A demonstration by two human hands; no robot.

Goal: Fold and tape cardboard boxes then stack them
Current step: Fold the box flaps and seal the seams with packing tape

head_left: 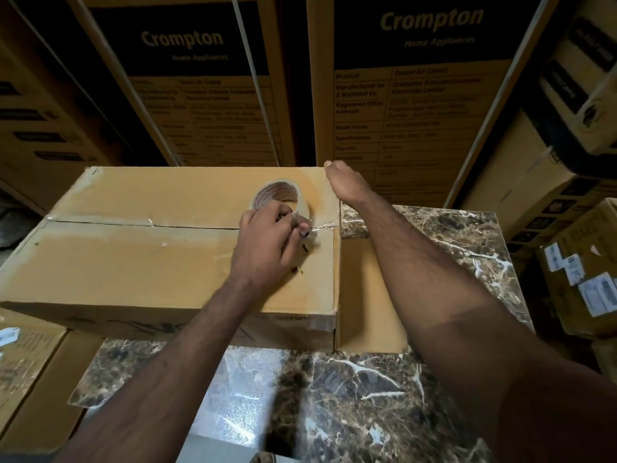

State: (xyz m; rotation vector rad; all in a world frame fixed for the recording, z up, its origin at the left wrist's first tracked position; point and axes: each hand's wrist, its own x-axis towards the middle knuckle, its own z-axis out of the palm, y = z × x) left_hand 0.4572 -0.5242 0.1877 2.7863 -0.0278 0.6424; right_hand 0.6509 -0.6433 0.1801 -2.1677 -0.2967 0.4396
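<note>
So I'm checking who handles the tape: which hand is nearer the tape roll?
Left. The left hand is at the tape roll, its fingers on the near rim; the right hand rests at the box's far right corner, apart from it.

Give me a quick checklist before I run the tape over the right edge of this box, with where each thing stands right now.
1. Flaps closed along the seam of the cardboard box: ok.
2. Clear tape already along the seam: ok, visible up to the right end.
3. Tape roll in the left hand: ok, fingers pinch it at the seam.
4. Right hand bracing the box's far right corner: ok.
5. Box resting on the marble table: ok.
6. Tape stuck down the right side: cannot tell.
</note>
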